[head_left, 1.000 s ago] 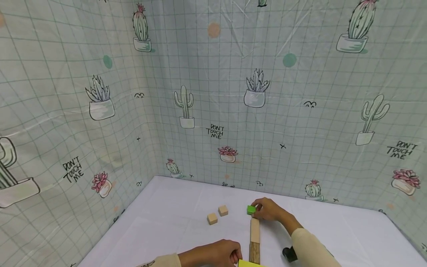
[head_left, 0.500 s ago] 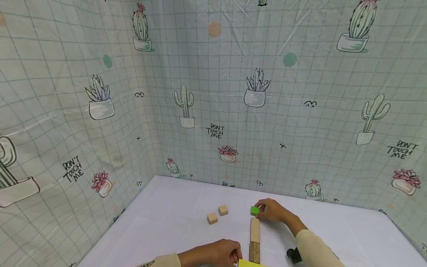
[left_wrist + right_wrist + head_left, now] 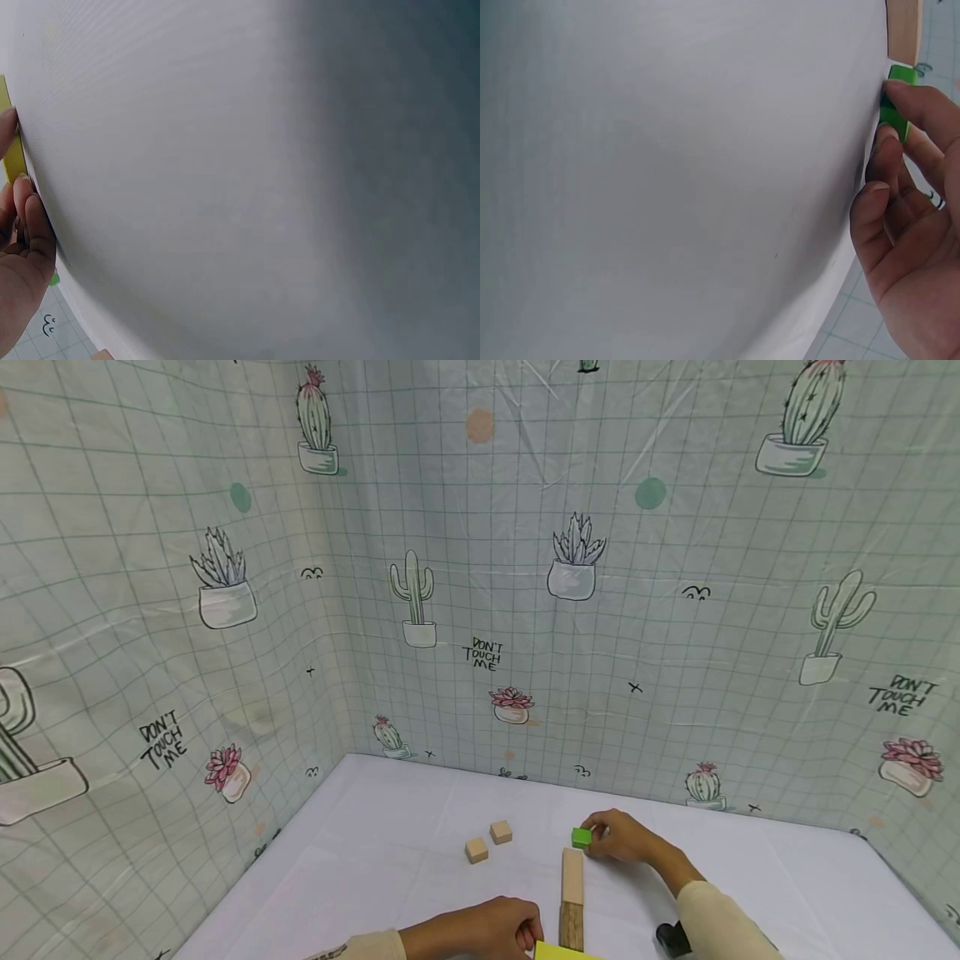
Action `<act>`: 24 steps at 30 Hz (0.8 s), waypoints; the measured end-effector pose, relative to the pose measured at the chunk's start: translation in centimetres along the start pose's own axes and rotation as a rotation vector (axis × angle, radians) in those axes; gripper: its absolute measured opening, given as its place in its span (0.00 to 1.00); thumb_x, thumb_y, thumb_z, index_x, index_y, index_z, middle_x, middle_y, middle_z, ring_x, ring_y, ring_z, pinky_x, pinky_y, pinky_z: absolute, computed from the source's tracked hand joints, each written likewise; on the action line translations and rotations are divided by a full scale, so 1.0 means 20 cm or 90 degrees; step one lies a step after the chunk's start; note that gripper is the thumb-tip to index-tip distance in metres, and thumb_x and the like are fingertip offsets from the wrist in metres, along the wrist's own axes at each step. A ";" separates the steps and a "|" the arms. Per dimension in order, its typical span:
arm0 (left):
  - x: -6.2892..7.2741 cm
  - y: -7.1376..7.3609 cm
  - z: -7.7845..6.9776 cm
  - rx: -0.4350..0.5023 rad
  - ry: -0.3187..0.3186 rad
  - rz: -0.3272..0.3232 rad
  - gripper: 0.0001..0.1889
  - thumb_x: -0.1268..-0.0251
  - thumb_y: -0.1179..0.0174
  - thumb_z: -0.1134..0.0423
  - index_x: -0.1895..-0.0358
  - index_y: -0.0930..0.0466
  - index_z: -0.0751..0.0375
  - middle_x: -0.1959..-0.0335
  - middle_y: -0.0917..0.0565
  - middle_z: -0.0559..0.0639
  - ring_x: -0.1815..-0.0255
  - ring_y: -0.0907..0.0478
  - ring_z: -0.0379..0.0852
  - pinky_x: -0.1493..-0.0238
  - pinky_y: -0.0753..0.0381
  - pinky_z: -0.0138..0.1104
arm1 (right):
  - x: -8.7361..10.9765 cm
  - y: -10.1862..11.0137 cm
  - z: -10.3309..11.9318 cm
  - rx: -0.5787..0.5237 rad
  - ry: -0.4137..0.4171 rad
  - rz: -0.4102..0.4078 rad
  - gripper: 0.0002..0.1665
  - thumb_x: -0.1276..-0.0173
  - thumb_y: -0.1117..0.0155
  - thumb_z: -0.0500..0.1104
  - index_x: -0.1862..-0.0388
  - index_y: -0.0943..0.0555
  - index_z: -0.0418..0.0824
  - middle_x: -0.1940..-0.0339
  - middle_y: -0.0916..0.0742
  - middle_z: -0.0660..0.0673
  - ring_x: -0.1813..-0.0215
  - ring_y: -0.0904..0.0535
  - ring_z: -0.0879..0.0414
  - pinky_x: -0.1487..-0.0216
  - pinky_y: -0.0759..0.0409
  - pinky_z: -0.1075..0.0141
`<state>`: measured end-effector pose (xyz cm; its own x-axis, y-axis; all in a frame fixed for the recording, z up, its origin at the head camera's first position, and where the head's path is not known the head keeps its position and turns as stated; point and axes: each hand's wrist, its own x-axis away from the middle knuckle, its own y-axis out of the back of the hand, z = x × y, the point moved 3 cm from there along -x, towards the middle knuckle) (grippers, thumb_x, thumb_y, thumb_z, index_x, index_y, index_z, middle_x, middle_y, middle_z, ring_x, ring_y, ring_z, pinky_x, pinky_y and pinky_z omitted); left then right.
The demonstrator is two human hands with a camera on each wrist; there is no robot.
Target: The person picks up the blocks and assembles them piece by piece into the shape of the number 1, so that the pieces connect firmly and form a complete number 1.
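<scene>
My right hand (image 3: 618, 837) pinches a small green block (image 3: 581, 837) between thumb and fingers, just past the far end of a pale wooden block (image 3: 572, 875). A darker wood-grain block (image 3: 572, 928) lies end to end with the pale one, nearer to me. At the bottom edge of the head view, my left hand (image 3: 491, 928) holds a yellow block (image 3: 562, 952), mostly cut off there. The left wrist view shows the thumb and fingers on the yellow block (image 3: 14, 161). In the right wrist view, the green block (image 3: 898, 105) sits between thumb and fingertips.
Two small plain wooden cubes, a nearer one (image 3: 477, 850) and a farther one (image 3: 501, 832), lie left of the row on the white tabletop (image 3: 405, 827). A black object (image 3: 672, 940) shows beside my right sleeve. A cactus-print curtain (image 3: 480, 568) stands behind the table.
My right hand has moved the green block to the right and slightly toward me, to the far end of the pale block. The left hand has stayed at the yellow block.
</scene>
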<state>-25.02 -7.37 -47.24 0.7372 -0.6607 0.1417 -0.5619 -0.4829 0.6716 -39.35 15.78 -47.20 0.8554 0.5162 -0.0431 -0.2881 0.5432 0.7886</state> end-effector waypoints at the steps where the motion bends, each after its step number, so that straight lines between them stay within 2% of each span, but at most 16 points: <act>1: 0.00 0.00 0.00 0.001 0.001 -0.001 0.10 0.45 0.29 0.73 0.65 0.21 0.60 0.76 0.26 0.35 0.73 0.30 0.25 0.65 0.25 0.20 | 0.00 0.00 0.00 -0.005 0.004 0.003 0.16 0.41 0.27 0.38 0.53 0.16 0.34 0.70 0.20 0.50 0.66 0.27 0.57 0.67 0.28 0.67; 7: 0.00 0.00 0.00 -0.003 0.008 -0.005 0.09 0.44 0.29 0.71 0.65 0.21 0.59 0.76 0.26 0.36 0.73 0.30 0.25 0.66 0.25 0.21 | 0.01 0.00 -0.01 -0.025 0.010 0.021 0.18 0.41 0.28 0.36 0.51 0.17 0.33 0.69 0.20 0.49 0.67 0.26 0.57 0.70 0.27 0.68; 21: -0.01 -0.01 0.02 0.036 0.017 -0.002 0.10 0.44 0.29 0.73 0.65 0.21 0.59 0.76 0.25 0.37 0.73 0.29 0.27 0.66 0.25 0.21 | 0.03 0.00 -0.02 -0.048 0.007 0.034 0.18 0.40 0.29 0.35 0.51 0.17 0.32 0.70 0.20 0.48 0.68 0.26 0.56 0.71 0.26 0.68; 24: -0.01 -0.01 0.02 0.025 0.012 -0.003 0.10 0.44 0.29 0.72 0.65 0.21 0.59 0.76 0.25 0.36 0.73 0.29 0.26 0.66 0.25 0.21 | 0.04 0.00 -0.02 -0.054 0.005 0.038 0.18 0.40 0.30 0.34 0.51 0.18 0.32 0.69 0.20 0.48 0.67 0.26 0.56 0.71 0.27 0.68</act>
<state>-25.26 -7.42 -47.69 0.7463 -0.6478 0.1530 -0.5730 -0.5083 0.6429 -38.91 16.41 -47.39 0.8323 0.5543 -0.0032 -0.3739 0.5658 0.7349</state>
